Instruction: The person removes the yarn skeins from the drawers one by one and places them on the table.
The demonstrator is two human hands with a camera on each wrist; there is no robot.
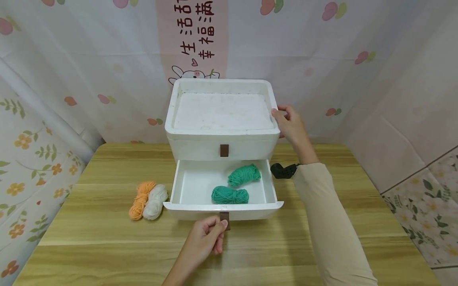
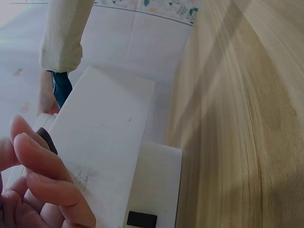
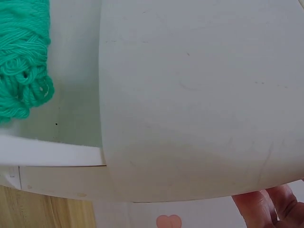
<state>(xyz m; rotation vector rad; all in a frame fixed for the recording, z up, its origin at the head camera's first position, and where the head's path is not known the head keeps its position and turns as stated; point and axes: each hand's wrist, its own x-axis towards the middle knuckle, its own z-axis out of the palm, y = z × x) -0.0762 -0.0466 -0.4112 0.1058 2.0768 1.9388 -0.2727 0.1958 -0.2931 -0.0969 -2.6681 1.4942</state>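
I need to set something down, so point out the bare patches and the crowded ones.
Bare: the left end of the open drawer, beside two green skeins; the recessed top of the white cabinet; tabletop left of the orange skein and right of the beige sleeve. Crowded: between drawer and sleeve, by a black object; the drawer front, at the left grip.

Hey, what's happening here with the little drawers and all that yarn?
A person's left hand pinches the brown tab of the lower drawer, which stands open. Their right hand grips the right edge of the white drawer unit. Two green yarn bundles lie inside; an orange bundle and a white bundle lie on the table.
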